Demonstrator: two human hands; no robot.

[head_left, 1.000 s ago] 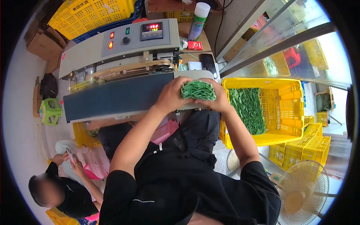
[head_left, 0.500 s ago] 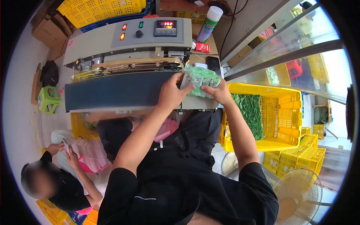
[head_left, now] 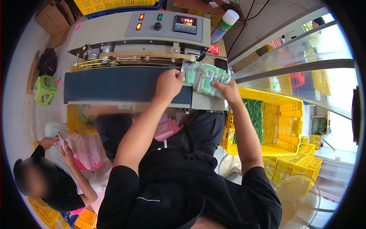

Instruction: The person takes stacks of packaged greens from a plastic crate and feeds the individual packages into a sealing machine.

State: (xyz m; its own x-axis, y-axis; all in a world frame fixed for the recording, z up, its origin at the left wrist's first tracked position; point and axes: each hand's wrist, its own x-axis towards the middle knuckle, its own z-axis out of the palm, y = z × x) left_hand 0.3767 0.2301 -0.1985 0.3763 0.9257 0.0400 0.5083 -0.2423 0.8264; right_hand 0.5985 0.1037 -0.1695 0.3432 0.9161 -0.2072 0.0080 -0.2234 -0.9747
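My left hand [head_left: 169, 84] is closed, thumb and finger pinching the edge of one clear plastic packet [head_left: 188, 79] with green print. That packet lies by the right end of a dark conveyor belt [head_left: 118, 86], its top edge close to the sealing bands of a band sealer [head_left: 110, 32]. My right hand [head_left: 228, 91] grips a fanned stack of similar green-and-clear packets [head_left: 209, 81], thumb on top, just right of the belt. The sealer's red and green display [head_left: 185, 22] is lit.
A yellow crate [head_left: 296, 129] with many green strips [head_left: 249, 120] stands at my right, a fan [head_left: 297, 198] below it. A spray can [head_left: 225, 26] and a phone [head_left: 221, 64] are beyond the stack. Another person [head_left: 65, 183] sits at left, holding a phone.
My hands have moved apart. One packet has come away from the stack in my left hand, towards the belt, while the right keeps the rest. The camera view has shifted a little.
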